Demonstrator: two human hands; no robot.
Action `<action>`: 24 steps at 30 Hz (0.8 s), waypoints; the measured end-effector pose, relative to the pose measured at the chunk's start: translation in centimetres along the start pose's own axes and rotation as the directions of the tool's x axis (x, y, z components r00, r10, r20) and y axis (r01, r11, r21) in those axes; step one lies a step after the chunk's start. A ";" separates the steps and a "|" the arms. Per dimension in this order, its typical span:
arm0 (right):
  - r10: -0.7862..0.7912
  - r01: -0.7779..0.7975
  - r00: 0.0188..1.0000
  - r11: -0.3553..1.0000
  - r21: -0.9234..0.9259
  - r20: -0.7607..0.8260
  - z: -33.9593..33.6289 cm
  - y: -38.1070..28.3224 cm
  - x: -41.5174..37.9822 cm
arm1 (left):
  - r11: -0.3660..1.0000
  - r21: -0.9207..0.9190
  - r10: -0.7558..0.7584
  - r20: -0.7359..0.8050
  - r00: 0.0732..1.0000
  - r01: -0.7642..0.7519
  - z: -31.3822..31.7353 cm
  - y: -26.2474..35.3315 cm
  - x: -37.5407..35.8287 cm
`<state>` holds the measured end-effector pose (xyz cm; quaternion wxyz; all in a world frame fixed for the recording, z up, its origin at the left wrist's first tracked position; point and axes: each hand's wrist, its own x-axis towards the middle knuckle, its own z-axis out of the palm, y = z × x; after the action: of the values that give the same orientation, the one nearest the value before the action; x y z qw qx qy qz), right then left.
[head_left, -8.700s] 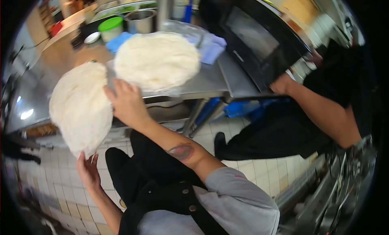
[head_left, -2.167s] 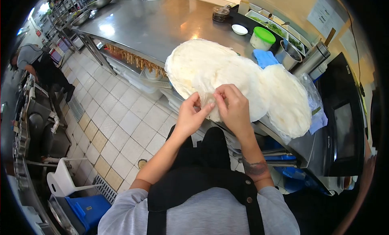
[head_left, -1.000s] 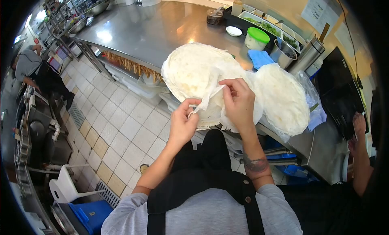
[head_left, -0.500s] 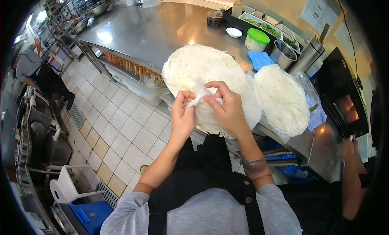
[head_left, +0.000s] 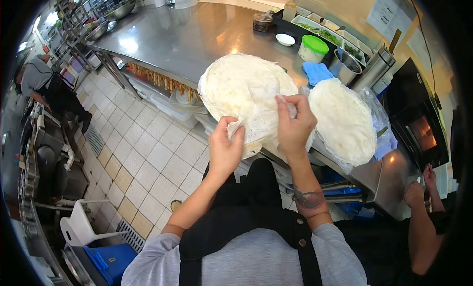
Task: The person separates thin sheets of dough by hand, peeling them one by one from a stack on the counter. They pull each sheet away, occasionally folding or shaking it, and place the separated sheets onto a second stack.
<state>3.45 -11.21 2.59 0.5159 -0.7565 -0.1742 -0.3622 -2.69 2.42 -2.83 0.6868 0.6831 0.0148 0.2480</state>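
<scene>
A stack of large, thin, pale flatbread sheets (head_left: 241, 79) lies at the counter's front edge. My left hand (head_left: 225, 147) is closed, pinching the near edge of a thin, translucent flatbread sheet (head_left: 258, 124) between thumb and fingers. To its right, my right hand (head_left: 295, 123) is closed on another part of the same sheet, which stretches crumpled between the two hands over the stack. A second stack of round sheets (head_left: 343, 123) rests on plastic to the right of my right hand.
The steel counter (head_left: 172, 39) holds a green-lidded tub (head_left: 313, 48), a white dish (head_left: 285, 39), a blue cloth (head_left: 318, 73), a dark jar (head_left: 262, 22) and trays of greens (head_left: 322, 33). Another person's hands (head_left: 421, 185) are at right. Someone bends (head_left: 44, 84) at far left.
My right hand has moved right, away from my left hand, spreading the bunched sheet between them. My left hand has shifted slightly down. The other person's hands at right have moved apart.
</scene>
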 end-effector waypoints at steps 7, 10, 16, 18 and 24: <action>0.087 -0.188 0.931 0.947 0.261 0.356 -0.5 0.9 -0.1 | 0.991 0.128 0.019 0.083 0.996 -0.029 -0.4 -0.2 0.5; 0.125 -0.262 0.902 0.919 0.295 0.413 -0.9 0.3 -0.3 | 0.734 -0.461 -0.423 0.263 0.867 0.498 -0.1 1.4 1.2; 0.169 -0.249 0.897 0.957 0.150 0.409 -2.9 0.9 0.0 | 0.608 -0.455 -0.445 0.483 0.754 0.650 0.9 1.8 0.4; 0.124 -0.134 0.848 0.991 -0.018 0.515 -3.5 1.2 -0.3 | 0.662 -0.460 -0.403 0.447 0.799 0.592 1.6 1.9 0.1; 0.388 -0.344 0.754 0.921 -0.184 0.530 -4.7 0.1 0.6 | 0.881 -0.318 -0.275 0.254 0.927 0.349 1.2 -0.5 0.2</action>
<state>2.24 -15.56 3.93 0.4747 -0.8666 -0.1519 -0.0242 -1.93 1.43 -3.15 0.8284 0.5566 0.0102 0.0616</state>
